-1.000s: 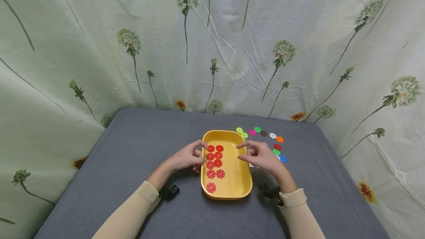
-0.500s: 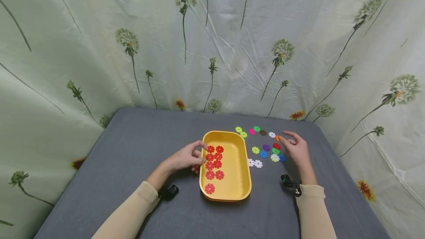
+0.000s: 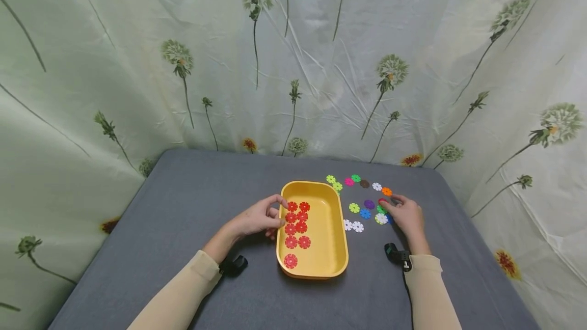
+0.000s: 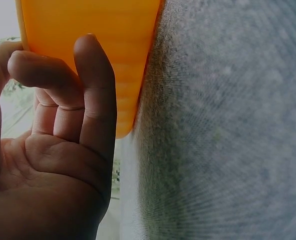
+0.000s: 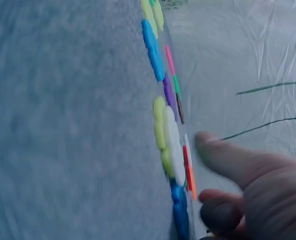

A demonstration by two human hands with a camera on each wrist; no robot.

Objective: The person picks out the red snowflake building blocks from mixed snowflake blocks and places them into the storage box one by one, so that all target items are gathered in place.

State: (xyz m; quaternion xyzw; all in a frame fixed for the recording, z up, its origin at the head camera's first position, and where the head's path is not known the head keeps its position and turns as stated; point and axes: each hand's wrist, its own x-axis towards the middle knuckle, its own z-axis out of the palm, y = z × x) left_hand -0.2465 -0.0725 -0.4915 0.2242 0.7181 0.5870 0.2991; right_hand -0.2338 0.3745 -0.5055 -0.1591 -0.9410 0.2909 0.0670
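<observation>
My left hand (image 3: 255, 217) holds the left rim of a yellow tray (image 3: 345, 243). In the left wrist view its curled fingers (image 4: 95, 80) lie against the outer wall of the tray (image 4: 132, 60). Several red flower-shaped discs (image 3: 291, 229) lie along the tray's left side. Right of the tray, my right hand (image 3: 407, 216) is over the loose discs, its fingertips at a red flower-shaped disc (image 3: 381, 201). The right wrist view shows thumb and fingers (image 5: 228, 155) apart, with nothing visible between them; the red disc (image 5: 187, 160) stands beyond the fingertips.
Flower-shaped discs in several colours lie on the grey cloth (image 3: 206, 182), among them an orange disc (image 3: 387, 191), a purple disc (image 3: 369, 204), a blue disc (image 3: 365, 214) and white discs (image 3: 357, 226). A flower-print curtain (image 3: 321, 65) hangs behind the table.
My right hand has gone from over the tray's right rim to the loose discs, first near the orange disc, then down to the red one. The left hand stays on the tray.
</observation>
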